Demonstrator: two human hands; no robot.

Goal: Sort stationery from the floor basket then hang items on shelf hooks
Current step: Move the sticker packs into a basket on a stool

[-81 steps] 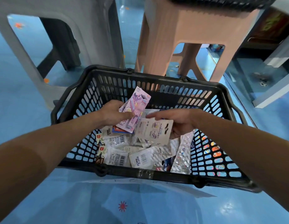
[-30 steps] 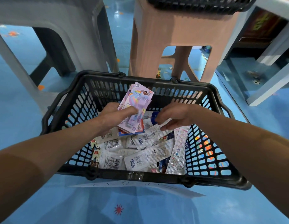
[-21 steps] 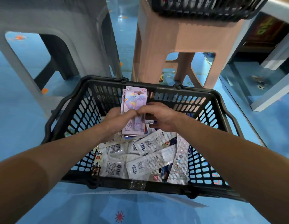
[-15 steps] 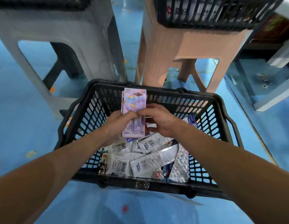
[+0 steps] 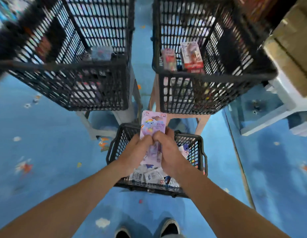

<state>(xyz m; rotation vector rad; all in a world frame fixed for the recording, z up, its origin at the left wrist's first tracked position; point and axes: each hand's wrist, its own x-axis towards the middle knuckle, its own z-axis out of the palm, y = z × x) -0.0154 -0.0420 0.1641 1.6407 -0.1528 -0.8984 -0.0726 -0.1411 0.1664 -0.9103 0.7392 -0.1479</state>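
The pink carded pack (image 5: 153, 125) stands upright at centre frame, directly above the floor basket (image 5: 117, 146), with its header end toward the top of the frame. You hold it with both hands: the left hand (image 5: 134, 152) and the right hand (image 5: 170, 150) meet across its lower half, fingers (image 5: 158, 135) curled onto the face and pinching it from either side. This two-sided hold keeps the thin card flat and its printed face toward you, probably so you can identify it before sorting. White barcoded packets (image 5: 150, 175) lie loose in the floor basket beneath your wrists, not yet sorted. Beyond it, the left mesh basket (image 5: 72, 79) sits on a grey stool (image 5: 93, 130) in the upper left, and the right mesh basket (image 5: 218, 93) sits on a pink stool (image 5: 202, 122) in the upper right, holding upright red-and-white packs (image 5: 192, 56). Raised and close, they likely serve as sorting bins. No shelf hooks are in view.
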